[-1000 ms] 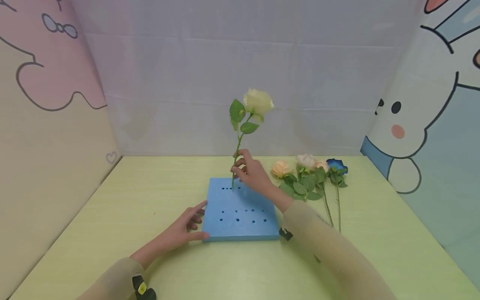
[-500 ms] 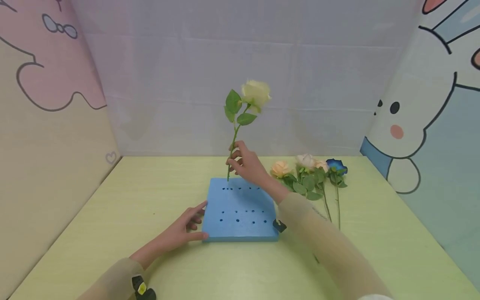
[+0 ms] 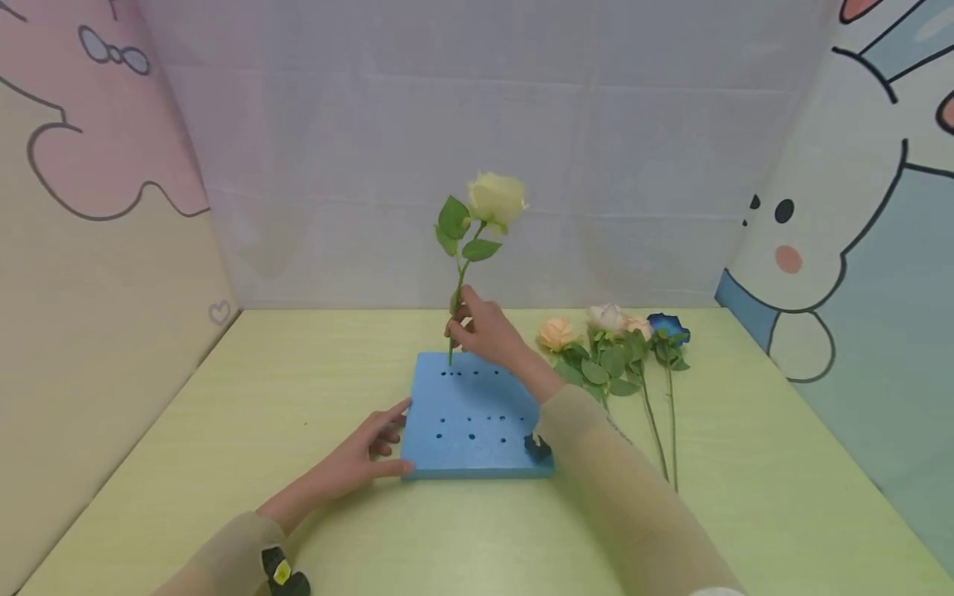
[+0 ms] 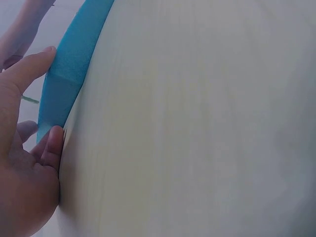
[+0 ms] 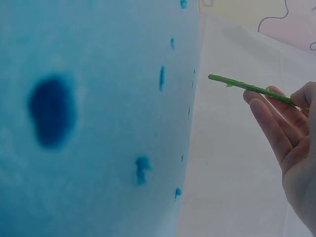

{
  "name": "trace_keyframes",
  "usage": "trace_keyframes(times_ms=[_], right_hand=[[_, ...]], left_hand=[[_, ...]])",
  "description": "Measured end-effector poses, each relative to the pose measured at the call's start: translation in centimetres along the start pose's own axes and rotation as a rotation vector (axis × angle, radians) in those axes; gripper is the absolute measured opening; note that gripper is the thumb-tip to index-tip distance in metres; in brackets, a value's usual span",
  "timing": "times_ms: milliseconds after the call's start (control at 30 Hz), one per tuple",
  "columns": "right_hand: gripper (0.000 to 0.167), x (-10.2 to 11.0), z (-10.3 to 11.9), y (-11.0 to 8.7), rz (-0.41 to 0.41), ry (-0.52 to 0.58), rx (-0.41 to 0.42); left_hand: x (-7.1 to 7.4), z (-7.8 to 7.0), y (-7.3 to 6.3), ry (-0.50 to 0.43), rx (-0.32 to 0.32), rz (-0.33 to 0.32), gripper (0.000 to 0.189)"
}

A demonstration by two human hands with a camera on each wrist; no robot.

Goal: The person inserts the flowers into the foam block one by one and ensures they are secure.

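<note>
Cream rose [image 3: 497,199] in right fingers [image 5: 270,126], sleeve marking [image 3: 619,430] unreadable

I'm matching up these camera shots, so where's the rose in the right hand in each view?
Head: the rose is just above centre, upright, in the right hand.
Left wrist: only a short green piece near the left edge, probably its stem.
Right wrist: its bare lower stem, right of centre, pointing left; the bloom isn't in it.
Shared landmark: the blue board, lower centre, upper left and left, respectively.
</note>
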State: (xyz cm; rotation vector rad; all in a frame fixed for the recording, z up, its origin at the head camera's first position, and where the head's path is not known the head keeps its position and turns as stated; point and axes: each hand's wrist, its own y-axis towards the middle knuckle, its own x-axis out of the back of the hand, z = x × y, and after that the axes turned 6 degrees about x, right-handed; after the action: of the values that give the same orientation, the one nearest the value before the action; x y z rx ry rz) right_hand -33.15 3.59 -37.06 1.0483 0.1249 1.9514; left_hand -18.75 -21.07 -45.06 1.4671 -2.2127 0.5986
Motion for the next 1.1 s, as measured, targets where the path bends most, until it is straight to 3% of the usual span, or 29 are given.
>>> trace_keyframes(times_ms=[700, 1100], right_hand=[[0.011, 0.55, -0.1, 0.13, 0.218, 0.081, -0.141], [0.016, 0.87, 0.04, 0.26, 0.256, 0.108, -0.182]], left_hand=[[-0.05, -0.2, -0.14, -0.016, 0.008, 0.0, 0.091], [-0.04, -0.69, -0.42, -0.014, 0.032, -0.003, 0.091]])
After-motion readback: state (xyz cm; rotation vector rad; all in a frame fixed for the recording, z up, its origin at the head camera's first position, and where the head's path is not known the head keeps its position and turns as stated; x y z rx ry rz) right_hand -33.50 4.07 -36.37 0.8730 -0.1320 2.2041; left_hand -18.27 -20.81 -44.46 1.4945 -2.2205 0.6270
